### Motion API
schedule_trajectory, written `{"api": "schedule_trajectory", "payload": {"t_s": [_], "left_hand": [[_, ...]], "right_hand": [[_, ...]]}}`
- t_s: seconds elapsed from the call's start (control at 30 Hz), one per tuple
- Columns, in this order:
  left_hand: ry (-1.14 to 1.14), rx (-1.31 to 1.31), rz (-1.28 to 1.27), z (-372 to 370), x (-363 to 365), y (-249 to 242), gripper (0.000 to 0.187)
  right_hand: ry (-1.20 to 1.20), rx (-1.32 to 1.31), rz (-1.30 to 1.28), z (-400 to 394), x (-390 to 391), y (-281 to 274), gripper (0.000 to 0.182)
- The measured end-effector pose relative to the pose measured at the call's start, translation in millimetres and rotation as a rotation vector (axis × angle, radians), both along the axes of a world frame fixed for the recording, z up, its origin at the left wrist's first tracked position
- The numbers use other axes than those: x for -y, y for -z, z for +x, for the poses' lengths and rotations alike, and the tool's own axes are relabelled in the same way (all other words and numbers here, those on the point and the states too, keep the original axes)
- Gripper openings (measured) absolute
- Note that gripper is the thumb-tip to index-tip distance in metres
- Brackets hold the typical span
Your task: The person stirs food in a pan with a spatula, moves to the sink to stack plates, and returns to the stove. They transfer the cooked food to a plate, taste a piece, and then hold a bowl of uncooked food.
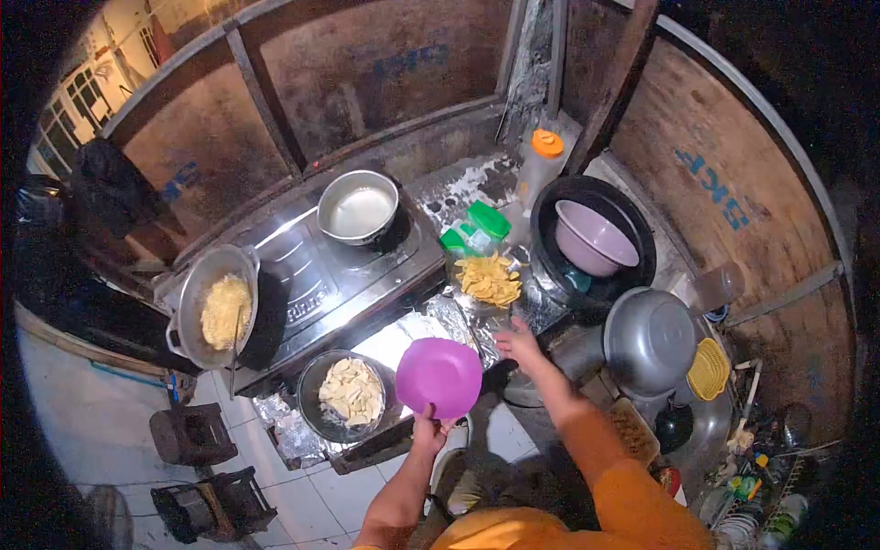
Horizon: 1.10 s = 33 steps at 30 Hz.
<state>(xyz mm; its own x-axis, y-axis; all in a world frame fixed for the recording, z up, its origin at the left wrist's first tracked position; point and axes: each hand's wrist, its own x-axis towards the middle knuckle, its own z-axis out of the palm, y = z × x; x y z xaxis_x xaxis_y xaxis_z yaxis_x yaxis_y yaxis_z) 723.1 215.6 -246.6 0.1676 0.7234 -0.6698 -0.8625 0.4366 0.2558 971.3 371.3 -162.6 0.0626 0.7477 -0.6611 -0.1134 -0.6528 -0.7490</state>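
My left hand [431,428] grips the near rim of a pink plastic bowl [439,376], which looks empty. My right hand [520,345] holds nothing and its fingers are apart, just below a heap of yellow slices [489,280], apparently in a clear bag or container. Left of the bowl stands a dark pan [316,417] with pale flat slices [352,391] in it. Foil [445,316] lies on the low surface behind the bowl.
A Rinnai stove [312,298] carries a wok [188,316] with yellow food and a metal pot [327,213] of pale liquid. To the right are a black basin [541,234] with a lilac bowl [596,240], an upturned grey basin [649,335] and an orange-lidded bottle [539,179].
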Motion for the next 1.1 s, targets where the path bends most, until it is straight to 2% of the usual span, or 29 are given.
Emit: {"api": "schedule_trajectory", "payload": {"t_s": [0.07,0.13,0.23,0.3,0.33,0.43,0.5,0.53,0.57,0.63,0.7,0.77,0.8,0.9,0.97,1.03,1.07,1.1], "left_hand": [[0.002,0.04,-0.048,-0.3,-15.9,-6.3,0.044],[0.022,0.003,-0.053,-1.7,-25.6,-3.6,0.041],[0.042,-0.081,-0.097,-2.4,-37.2,5.7,0.038],[0.187,-0.184,-0.107,-4.5,-38.3,14.1,0.043],[0.186,-0.183,-0.107,-6.8,-36.0,22.2,0.043],[0.193,-0.123,-0.048,-13.5,-29.8,28.8,0.038],[0.246,-0.251,-0.179,-13.7,-26.1,4.8,0.033],[0.236,-0.253,-0.163,-14.2,-22.6,-4.9,0.02],[0.229,-0.258,-0.162,-15.7,-19.2,-7.3,0.02],[0.361,-0.306,-0.175,-20.5,-5.0,-13.5,0.013],[0.357,-0.284,-0.195,-22.7,10.0,-19.5,0.011],[0.38,-0.33,-0.213,-24.4,23.9,-26.2,0.014],[0.367,-0.335,-0.212,-24.5,29.6,-29.3,0.014],[0.375,-0.354,-0.211,-24.3,48.2,-38.1,0.019],[0.431,-0.327,-0.253,-24.5,58.7,-32.1,0.024],[0.396,-0.306,-0.255,-25.5,68.1,-28.6,0.025],[0.364,-0.286,-0.247,-26.3,70.4,-30.4,0.025],[0.359,-0.286,-0.251,-27.1,72.5,-32.6,0.025]], "right_hand": [[0.073,-0.07,0.015,-6.9,-18.7,22.1,0.058],[0.229,-0.334,0.108,-13.0,-31.5,34.2,0.058],[0.282,-0.375,0.141,-20.1,-36.5,32.7,0.055],[0.318,-0.367,0.147,-25.0,-40.3,31.3,0.053],[0.356,-0.363,0.158,-25.9,-41.4,31.2,0.052],[0.38,-0.375,0.294,-25.2,-38.4,31.0,0.05],[0.352,-0.358,0.286,-14.0,-34.2,35.5,0.05],[0.329,-0.335,0.271,-8.6,-32.5,35.5,0.05],[0.324,-0.341,0.271,-8.4,-30.5,22.3,0.05],[0.239,-0.226,0.226,-5.3,-18.7,6.2,0.05],[0.173,-0.295,0.247,-3.6,-1.1,0.9,0.047],[0.048,0.027,0.163,-10.4,9.4,-21.7,0.042],[0.037,0.02,0.166,-15.2,12.6,-20.7,0.042],[-0.134,0.292,0.182,-24.8,31.6,5.3,0.04],[-0.182,0.336,0.178,-35.5,29.8,13.2,0.037],[-0.368,0.576,0.175,-43.3,20.8,40.0,0.033],[-0.404,0.74,0.268,-49.8,17.3,43.5,0.031],[-0.41,0.737,0.267,-52.8,15.3,45.2,0.031]]}}
